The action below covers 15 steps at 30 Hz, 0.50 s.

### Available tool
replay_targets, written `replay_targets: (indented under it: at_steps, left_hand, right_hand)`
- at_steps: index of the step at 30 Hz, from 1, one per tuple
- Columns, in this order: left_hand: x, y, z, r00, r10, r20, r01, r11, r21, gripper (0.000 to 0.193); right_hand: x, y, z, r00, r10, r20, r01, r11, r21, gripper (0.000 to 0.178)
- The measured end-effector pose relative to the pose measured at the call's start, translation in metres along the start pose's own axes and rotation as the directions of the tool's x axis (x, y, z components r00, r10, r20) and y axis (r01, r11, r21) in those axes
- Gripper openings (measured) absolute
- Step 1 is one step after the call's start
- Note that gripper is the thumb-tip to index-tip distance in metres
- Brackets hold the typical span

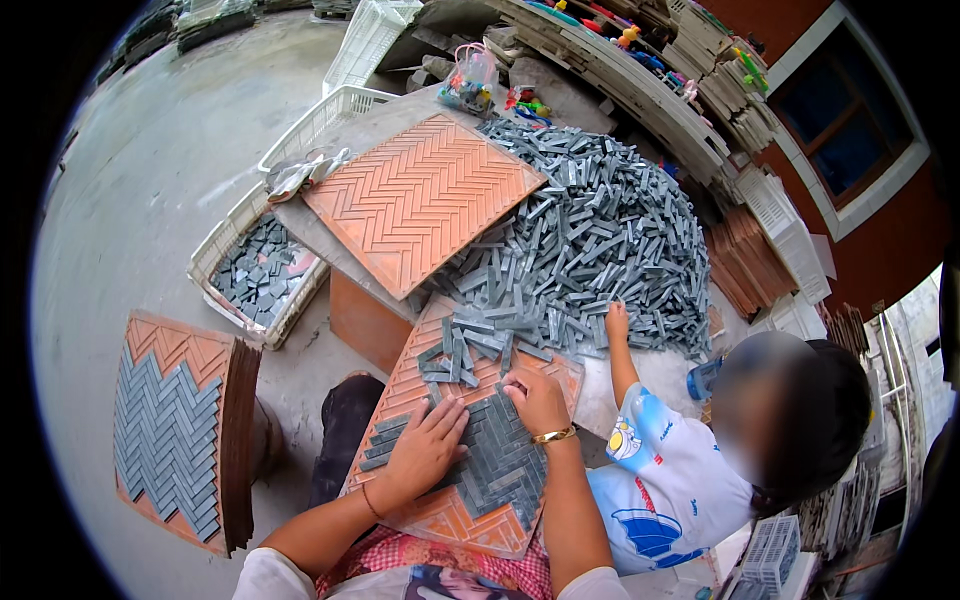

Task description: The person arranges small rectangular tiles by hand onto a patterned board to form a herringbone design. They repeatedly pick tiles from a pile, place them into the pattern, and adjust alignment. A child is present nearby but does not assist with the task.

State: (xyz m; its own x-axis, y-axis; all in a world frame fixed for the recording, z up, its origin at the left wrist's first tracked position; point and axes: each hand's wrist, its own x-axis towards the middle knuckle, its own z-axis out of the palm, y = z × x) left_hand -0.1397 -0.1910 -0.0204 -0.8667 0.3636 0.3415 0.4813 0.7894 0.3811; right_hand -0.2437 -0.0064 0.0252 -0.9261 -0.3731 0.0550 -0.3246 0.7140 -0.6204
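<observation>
Right hand (537, 400): fingers curled, pressing a grey strip (500, 375) at the patch's top edge.
Left hand (425, 448): flat, steadying laid strips (500, 462).
Tip: seat each strip fully in the orange tray's (455, 520) grooves.

A clear plastic bag (470, 78) of small, brightly coloured items sat at the far corner of the table (640, 375), just beyond the empty orange herringbone tray (420, 200). Its neck was gathered at the top, and pink, blue and yellow showed through. No labels, signs or screens could be made out near the table.
</observation>
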Motion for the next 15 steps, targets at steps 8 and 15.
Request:
replay_targets:
  at_steps: [8,15]
  left_hand:
    - [-0.01,0.011,0.004,0.992,-0.043,0.115,0.04,0.999,0.029,0.067]
    - [-0.01,0.013,0.003,0.991,-0.077,0.109,0.075,0.997,0.024,0.069]
  right_hand:
    - [-0.014,-0.002,0.037,0.983,-0.141,-0.12,0.131,0.988,-0.085,0.009]
    - [-0.025,-0.015,0.046,0.993,-0.072,-0.093,0.059,0.989,-0.132,0.01]
